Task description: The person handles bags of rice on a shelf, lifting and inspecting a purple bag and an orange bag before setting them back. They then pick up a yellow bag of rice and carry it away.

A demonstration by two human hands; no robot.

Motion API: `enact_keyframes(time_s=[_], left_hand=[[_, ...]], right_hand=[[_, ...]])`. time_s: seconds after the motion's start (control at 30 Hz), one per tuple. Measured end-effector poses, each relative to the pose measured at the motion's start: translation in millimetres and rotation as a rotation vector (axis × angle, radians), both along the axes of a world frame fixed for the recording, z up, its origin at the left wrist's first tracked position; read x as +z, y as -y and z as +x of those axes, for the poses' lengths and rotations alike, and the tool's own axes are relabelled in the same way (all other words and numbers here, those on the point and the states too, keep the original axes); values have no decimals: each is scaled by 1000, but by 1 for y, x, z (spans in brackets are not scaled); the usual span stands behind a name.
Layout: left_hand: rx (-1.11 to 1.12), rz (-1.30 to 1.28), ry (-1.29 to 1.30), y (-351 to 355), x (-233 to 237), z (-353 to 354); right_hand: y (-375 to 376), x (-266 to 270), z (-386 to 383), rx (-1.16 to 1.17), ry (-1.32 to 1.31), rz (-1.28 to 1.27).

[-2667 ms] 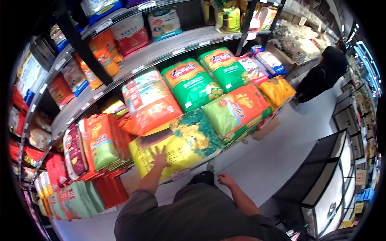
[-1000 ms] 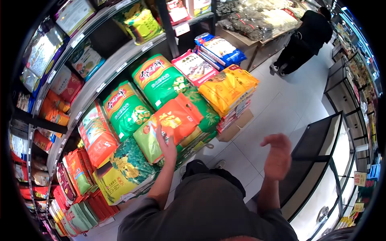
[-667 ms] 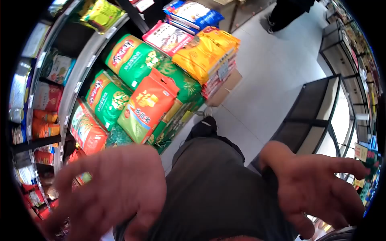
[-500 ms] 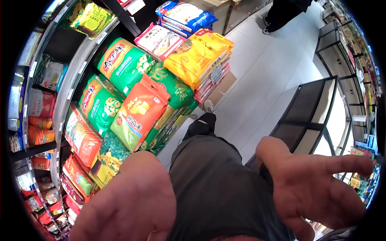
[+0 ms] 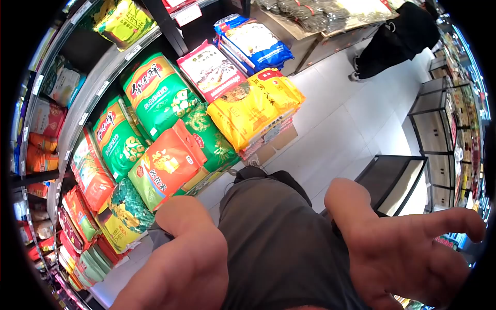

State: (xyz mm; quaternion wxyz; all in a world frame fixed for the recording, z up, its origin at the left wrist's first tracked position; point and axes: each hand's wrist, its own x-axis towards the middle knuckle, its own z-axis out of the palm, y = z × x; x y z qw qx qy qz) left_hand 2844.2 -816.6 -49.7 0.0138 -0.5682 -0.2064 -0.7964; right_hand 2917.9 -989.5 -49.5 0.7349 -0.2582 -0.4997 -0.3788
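Observation:
My right hand (image 5: 408, 248) is held out at the lower right, palm showing, fingers apart, with nothing in it. At the lower left is my left hand (image 5: 181, 263); its bare palm side shows, but the fingers run out of the picture. Nearest to the left hand are a red and green rice bag (image 5: 168, 165) and a yellow and green bag (image 5: 124, 212). Big green rice bags (image 5: 160, 93) lie behind them, beside a yellow rice bag (image 5: 256, 108). Neither hand visibly touches a bag.
Shelves (image 5: 95, 93) with packaged goods line the left. A black-framed stand (image 5: 392, 181) is at the right, and more shelving (image 5: 439, 124) is beyond it. A person in black (image 5: 392, 41) is on the tiled floor (image 5: 336, 108) ahead, near a wooden display (image 5: 310, 44).
The view has shifted: the person in black and the wooden display show more fully, and the stand sits lower. My left hand has turned a little; the right stays spread.

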Motion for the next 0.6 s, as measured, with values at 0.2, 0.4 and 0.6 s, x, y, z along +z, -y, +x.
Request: enact_keyframes(time_s=[0.2, 0.4, 0.6], left_hand=[[-1272, 129, -191, -47, -31, -18], [-899, -1032, -60, -105, -235, 124], [-934, -2165, 669, -95, -587, 130]], right_hand=[[-55, -23, 74, 315, -38, 135], [-141, -192, 231, 319, -593, -761], [-175, -506, 337, -494, -1262, -1860]])
